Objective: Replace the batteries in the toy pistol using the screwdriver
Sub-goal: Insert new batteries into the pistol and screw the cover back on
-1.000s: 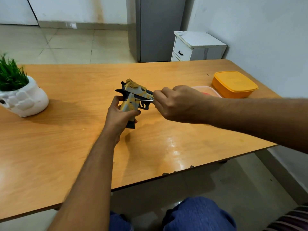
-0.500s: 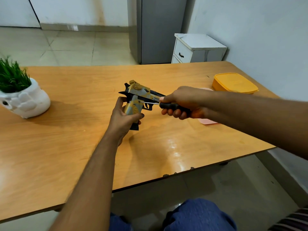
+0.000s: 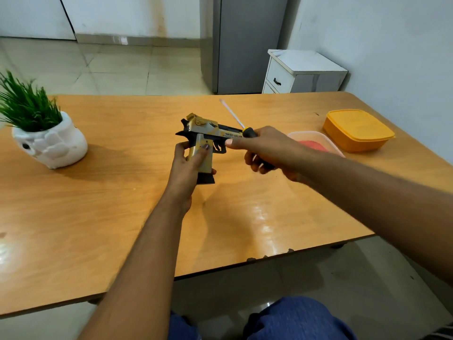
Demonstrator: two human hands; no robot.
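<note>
Both hands hold something: the left hand [image 3: 187, 165] has its grip wrapped round the handle of the toy pistol [image 3: 205, 141], thumb laid along the side panel, while the right hand [image 3: 267, 149] has its grip curled round the black handle of the screwdriver [image 3: 241, 126]. That pistol is held upright above the middle of the wooden bench [image 3: 98, 204], barrel pointing right towards the right hand. Its body is mottled gold and cream with a black slide, black trigger guard and a black base under the handle; small lettering runs along the slide but is too fine to read. From the fist the screwdriver's thin shaft angles up and to the far left, blurred, its tip clear of the pistol. Most of its handle is hidden inside the fingers. On the far right sit an orange lidded box [image 3: 358, 130] and a clear tub [image 3: 316, 141] with something red inside, partly hidden by the right wrist. A white pot with a green plant [image 3: 49, 141] stands at the left.
</note>
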